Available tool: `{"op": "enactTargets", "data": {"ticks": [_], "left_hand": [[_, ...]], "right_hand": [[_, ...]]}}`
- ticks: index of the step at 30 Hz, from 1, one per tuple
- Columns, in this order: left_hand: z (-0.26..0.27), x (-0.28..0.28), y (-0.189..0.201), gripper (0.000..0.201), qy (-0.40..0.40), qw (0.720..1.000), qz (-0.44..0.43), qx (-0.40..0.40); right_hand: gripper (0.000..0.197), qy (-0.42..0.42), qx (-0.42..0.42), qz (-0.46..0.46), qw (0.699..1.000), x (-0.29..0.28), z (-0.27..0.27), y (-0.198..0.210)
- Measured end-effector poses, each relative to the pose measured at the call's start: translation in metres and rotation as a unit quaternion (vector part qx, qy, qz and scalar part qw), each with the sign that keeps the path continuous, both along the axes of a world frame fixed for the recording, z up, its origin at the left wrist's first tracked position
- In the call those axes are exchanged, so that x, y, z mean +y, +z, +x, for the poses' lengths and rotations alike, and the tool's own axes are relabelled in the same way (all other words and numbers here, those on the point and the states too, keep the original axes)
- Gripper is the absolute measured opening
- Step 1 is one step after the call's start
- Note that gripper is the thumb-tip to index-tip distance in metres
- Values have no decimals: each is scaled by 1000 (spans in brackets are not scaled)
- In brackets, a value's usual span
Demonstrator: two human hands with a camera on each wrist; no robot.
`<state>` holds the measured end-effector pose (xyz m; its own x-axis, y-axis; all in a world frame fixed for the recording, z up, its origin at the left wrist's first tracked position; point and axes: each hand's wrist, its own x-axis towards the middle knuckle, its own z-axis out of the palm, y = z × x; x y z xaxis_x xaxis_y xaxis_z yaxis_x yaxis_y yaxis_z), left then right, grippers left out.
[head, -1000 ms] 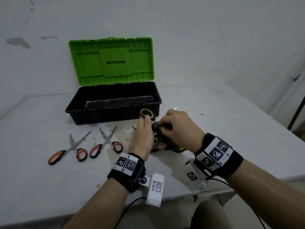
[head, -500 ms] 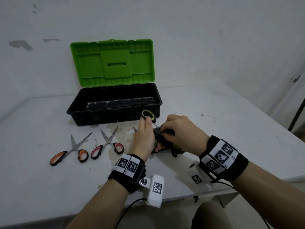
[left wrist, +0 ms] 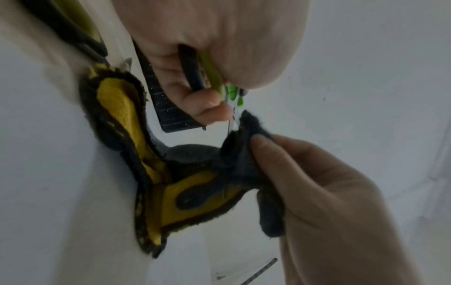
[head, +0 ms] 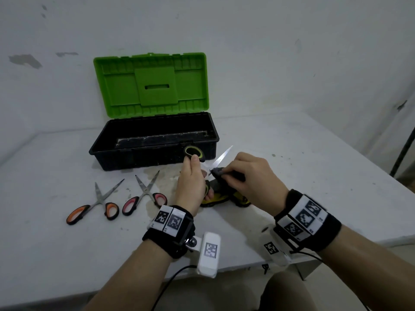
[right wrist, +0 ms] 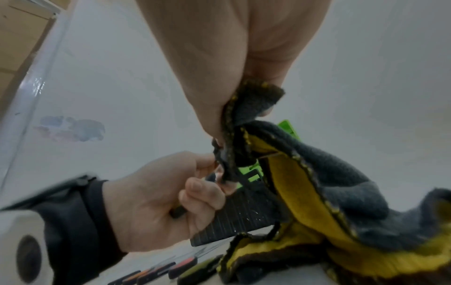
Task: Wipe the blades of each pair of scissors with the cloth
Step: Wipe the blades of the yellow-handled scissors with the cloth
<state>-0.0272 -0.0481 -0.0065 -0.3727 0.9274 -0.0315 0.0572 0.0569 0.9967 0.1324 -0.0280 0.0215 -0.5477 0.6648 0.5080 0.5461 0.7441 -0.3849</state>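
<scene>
My left hand (head: pixel 190 182) grips the green-and-black handles of a pair of scissors (head: pixel 193 152), held up in front of the toolbox. One bare blade (head: pixel 221 158) points up and to the right. My right hand (head: pixel 244 176) pinches a grey-and-yellow cloth (head: pixel 221 173) around the blade close to the pivot; the rest of the cloth (left wrist: pixel 127 119) trails down onto the table. The left wrist view shows my left fingers (left wrist: pixel 202 104) curled on the handle and my right hand (left wrist: pixel 305 173) squeezing the cloth fold. The right wrist view shows the cloth (right wrist: pixel 329 169) bunched under my right hand (right wrist: pixel 244 119).
Two more pairs lie spread open on the white table (head: pixel 314 167) to the left: orange-handled scissors (head: pixel 94 206) and pink-handled scissors (head: pixel 146 194). A black toolbox (head: pixel 155 142) with its green lid (head: pixel 150 84) raised stands behind them. The table's front edge is near my wrists.
My right hand has slid the cloth back along the blade toward the pivot, uncovering the blade's tip. The left hand keeps the handles almost still.
</scene>
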Motion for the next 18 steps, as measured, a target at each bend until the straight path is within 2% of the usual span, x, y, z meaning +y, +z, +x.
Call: {"op": "enactTargets", "data": {"ticks": [3, 7, 13, 15, 18], "left_hand": [[8, -2, -5, 44, -18, 1000, -3, 4], [15, -5, -6, 38, -23, 999, 5, 21], [11, -4, -4, 30, -23, 1000, -7, 3], [11, -6, -1, 28, -30, 999, -11, 3], [13, -6, 0, 32, -33, 998, 1, 45]], "right_hand": [[9, 6, 1, 4, 1000, 0, -7, -2], [10, -7, -32, -12, 999, 5, -10, -6], [12, -131, 4, -50, 990, 28, 10, 7], [10, -105, 11, -34, 994, 23, 11, 13], [9, -2, -39, -17, 999, 9, 2, 9]]}}
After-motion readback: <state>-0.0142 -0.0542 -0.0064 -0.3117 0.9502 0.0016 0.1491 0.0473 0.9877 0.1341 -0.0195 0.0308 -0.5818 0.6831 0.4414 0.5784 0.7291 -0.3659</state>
